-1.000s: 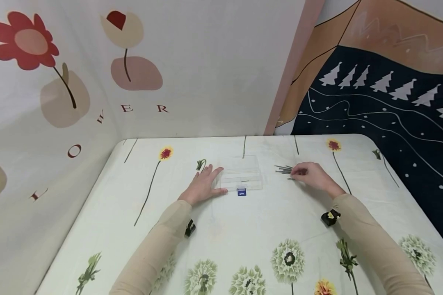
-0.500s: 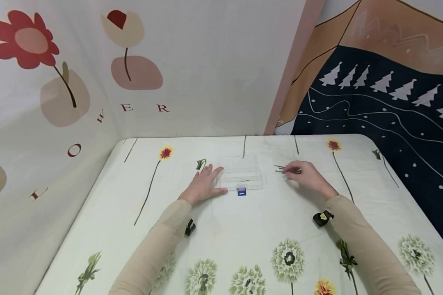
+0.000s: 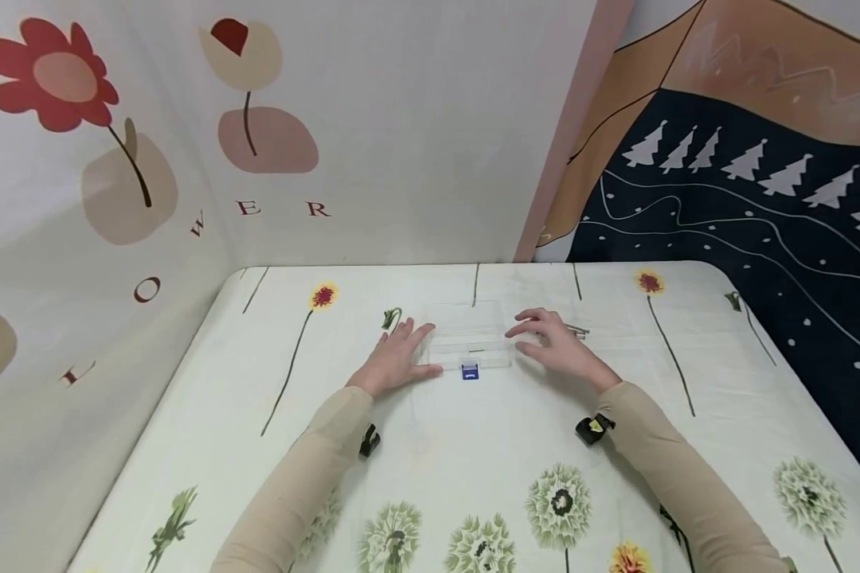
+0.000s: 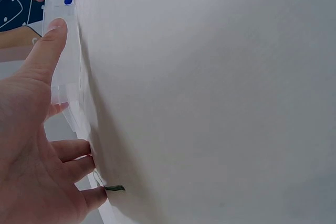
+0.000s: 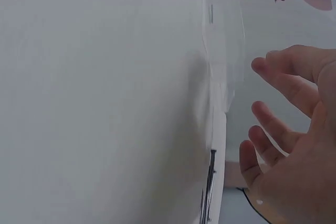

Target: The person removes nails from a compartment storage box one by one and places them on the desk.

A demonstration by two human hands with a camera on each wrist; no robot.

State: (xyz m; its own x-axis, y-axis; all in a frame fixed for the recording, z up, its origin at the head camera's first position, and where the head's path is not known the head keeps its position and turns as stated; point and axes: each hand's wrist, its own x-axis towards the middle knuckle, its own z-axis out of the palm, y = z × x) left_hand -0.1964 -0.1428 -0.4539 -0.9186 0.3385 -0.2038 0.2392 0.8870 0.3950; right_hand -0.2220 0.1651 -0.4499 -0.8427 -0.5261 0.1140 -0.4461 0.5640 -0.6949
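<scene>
A clear plastic compartment box with a blue latch lies with its lid open on the table. Inside its front part is a small thin dark piece, probably a nail. My left hand rests with fingers spread at the box's left side, thumb against its near corner. My right hand hovers by the right edge, fingers loosely bent and apart; nothing shows between them. Several grey nails lie on the cloth beyond that hand, partly hidden by it; their heads show in the right wrist view.
A white flower-printed cloth covers the table. Behind it hangs a pale printed curtain, with a dark tree-patterned one at the right. Black camera straps sit on both wrists.
My right hand has moved left from the nails to the box's right edge, its pinched fingers now parted. My left hand stays at the box.
</scene>
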